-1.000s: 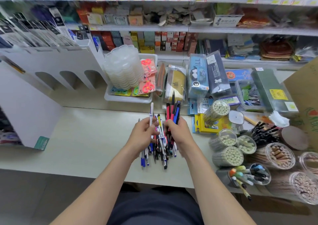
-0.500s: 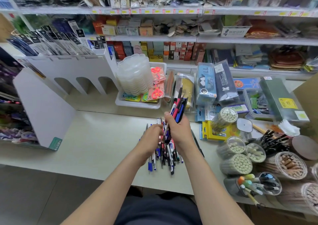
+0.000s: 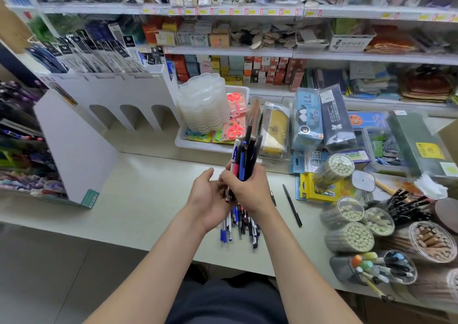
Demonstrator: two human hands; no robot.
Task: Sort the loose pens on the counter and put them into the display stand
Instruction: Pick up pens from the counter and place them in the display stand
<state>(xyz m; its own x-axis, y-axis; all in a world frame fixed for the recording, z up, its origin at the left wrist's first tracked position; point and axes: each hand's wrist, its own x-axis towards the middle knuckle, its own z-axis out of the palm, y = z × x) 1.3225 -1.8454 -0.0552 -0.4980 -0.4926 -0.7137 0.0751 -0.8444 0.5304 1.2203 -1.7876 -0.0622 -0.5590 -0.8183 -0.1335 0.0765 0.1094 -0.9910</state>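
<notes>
My right hand (image 3: 247, 190) grips a bundle of pens (image 3: 245, 157) upright above the counter (image 3: 148, 199); the pens are black, blue, red and white. My left hand (image 3: 208, 199) sits just left of it, palm turned toward the bundle's lower ends, thumb out, its fingertips hidden behind the right hand. Under both hands lies a pile of loose pens (image 3: 241, 229), mostly blue and black. A single black pen (image 3: 292, 204) lies apart to the right. The white display stand (image 3: 81, 147) with arched openings stands at the left, packaged pens in its top slots.
Clear tubs of pencils (image 3: 352, 237) and a cup of markers (image 3: 379, 269) crowd the right counter. A white tray (image 3: 205, 145) with stacked plastic lids, pencil cases and a yellow box (image 3: 319, 190) line the back. Stocked shelves rise behind.
My right hand has lifted its pen bundle higher above the pile. My left hand has let go of the white pen and moved against the bundle. The view has shifted left and up.
</notes>
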